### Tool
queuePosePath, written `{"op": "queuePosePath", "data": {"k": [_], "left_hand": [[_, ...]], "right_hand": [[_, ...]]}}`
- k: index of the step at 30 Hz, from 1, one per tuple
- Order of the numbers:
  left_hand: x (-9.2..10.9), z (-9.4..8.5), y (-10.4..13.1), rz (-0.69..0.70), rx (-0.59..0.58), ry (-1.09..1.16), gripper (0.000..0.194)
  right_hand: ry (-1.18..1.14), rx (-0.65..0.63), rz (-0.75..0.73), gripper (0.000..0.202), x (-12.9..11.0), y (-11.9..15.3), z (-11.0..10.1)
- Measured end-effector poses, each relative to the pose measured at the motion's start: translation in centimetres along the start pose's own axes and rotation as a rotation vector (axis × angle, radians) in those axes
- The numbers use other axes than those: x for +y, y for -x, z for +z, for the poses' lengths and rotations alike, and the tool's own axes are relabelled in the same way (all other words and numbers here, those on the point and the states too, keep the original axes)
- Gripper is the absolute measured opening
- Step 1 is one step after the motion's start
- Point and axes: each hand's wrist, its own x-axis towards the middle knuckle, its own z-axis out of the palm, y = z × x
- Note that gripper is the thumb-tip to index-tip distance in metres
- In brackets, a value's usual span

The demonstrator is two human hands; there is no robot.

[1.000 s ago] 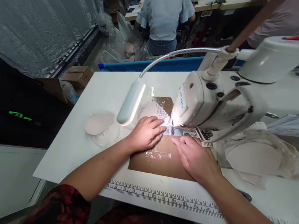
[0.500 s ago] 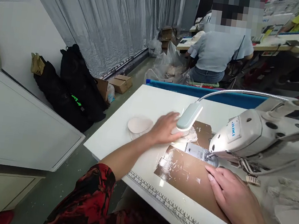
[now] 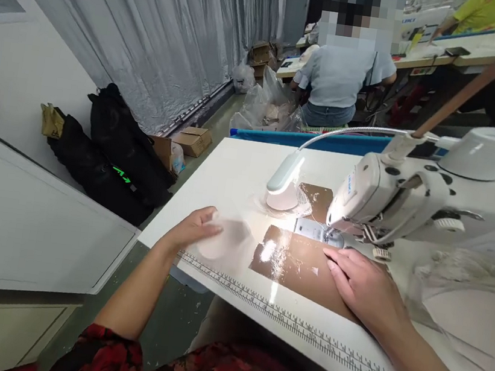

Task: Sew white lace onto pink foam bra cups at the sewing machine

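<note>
My left hand (image 3: pixel 191 228), near the table's front left, pinches a pale pink bra cup (image 3: pixel 224 240) by its edge. The cup is smeared by motion. Flat on a brown sheet (image 3: pixel 296 265) lies my right hand (image 3: pixel 356 279), its fingers stretched toward the needle plate (image 3: pixel 308 227) of a white sewing machine (image 3: pixel 365 189). Another pale cup with lace (image 3: pixel 283 199) rests behind the plate, partly hidden under the lamp head (image 3: pixel 284 172).
A ruler strip (image 3: pixel 284 319) runs along the front edge of the white table (image 3: pixel 232 165). Clear plastic with pale pieces (image 3: pixel 459 311) lies at the right. Ahead, a person in a light top (image 3: pixel 339 76) sits at another table. Black bags (image 3: pixel 115 150) stand at left.
My left hand has moved from beside the lamp toward the front left and now holds a cup. My right hand stays on the brown sheet. The view has shifted right.
</note>
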Motion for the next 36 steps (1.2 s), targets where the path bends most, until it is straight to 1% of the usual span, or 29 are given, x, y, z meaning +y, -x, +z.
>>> {"op": "queuePosePath", "data": {"k": [1,2,3,4,5,6,8,9,11,13,15,18,20,21,23,24,25,27,29,32,36], "left_hand": [[1.1,1.1,-0.1,0.023,-0.168,0.085,0.035],[2.1,2.4,-0.7,0.053,-0.314,0.121,0.034],[3.0,3.8,-1.5,0.094,-0.423,0.110,0.033],[3.7,5.2,-2.6,0.152,-0.489,0.060,0.034],[4.2,6.7,-3.9,0.222,-0.495,-0.016,0.035],[4.5,8.2,-5.2,0.279,-0.476,-0.108,0.034],[4.7,10.7,-7.5,0.341,-0.415,-0.252,0.031],[4.7,11.7,-8.5,0.356,-0.392,-0.297,0.030],[4.8,12.9,-10.0,0.372,-0.362,-0.337,0.023],[4.8,13.4,-11.1,0.390,-0.314,-0.399,0.013],[4.9,13.6,-11.8,0.405,-0.249,-0.489,0.011],[5.1,13.8,-12.2,0.412,-0.180,-0.585,0.010],[5.2,13.8,-11.8,0.430,-0.124,-0.624,0.011],[5.4,13.8,-11.4,0.471,-0.079,-0.656,0.014],[5.6,13.6,-10.3,0.614,-0.017,-0.744,0.019],[5.7,13.6,-9.7,0.697,-0.017,-0.791,0.020],[5.7,13.6,-9.2,0.767,-0.043,-0.832,0.021],[5.5,13.9,-8.6,0.831,-0.130,-0.887,0.024],[4.9,14.4,-8.6,0.840,-0.168,-0.915,0.027],[4.1,15.0,-9.3,0.850,-0.172,-0.923,0.032],[3.8,15.0,-10.3,0.877,-0.216,-0.901,0.037]], "right_hand": [[-0.042,0.007,0.004,0.031,-0.3,-0.1,-0.3],[-0.085,0.013,0.019,0.029,-0.5,-0.1,-0.6],[-0.123,0.016,0.040,0.028,-0.8,-0.2,-1.0],[-0.150,0.010,0.060,0.027,-1.0,-0.2,-1.4],[-0.171,0.006,0.081,0.027,-1.1,-0.2,-1.7],[-0.193,0.004,0.096,0.028,-1.2,-0.2,-2.0],[-0.240,-0.012,0.097,0.029,-1.3,-0.1,-2.5],[-0.263,-0.026,0.082,0.029,-1.3,0.0,-2.7],[-0.283,-0.077,0.035,0.028,-1.3,0.1,-2.8],[-0.264,-0.139,-0.002,0.027,-1.4,0.1,-2.7],[-0.228,-0.166,-0.003,0.025,-1.4,0.1,-2.4],[-0.180,-0.138,0.023,0.026,-1.4,0.0,-2.1],[-0.138,-0.123,0.039,0.025,-1.3,0.0,-1.8],[-0.117,-0.123,0.046,0.025,-1.2,0.0,-1.8],[-0.077,-0.130,0.062,0.026,-1.2,0.0,-1.6],[-0.058,-0.134,0.071,0.027,-1.2,0.0,-1.6],[-0.038,-0.138,0.079,0.028,-1.2,0.0,-1.6],[0.001,-0.150,0.089,0.032,-1.3,-0.1,-1.5],[0.048,-0.165,0.093,0.033,-1.4,-0.2,-1.4],[0.107,-0.179,0.095,0.033,-1.4,-0.3,-1.4],[0.122,-0.158,0.093,0.033,-1.4,-0.4,-1.4]]}}
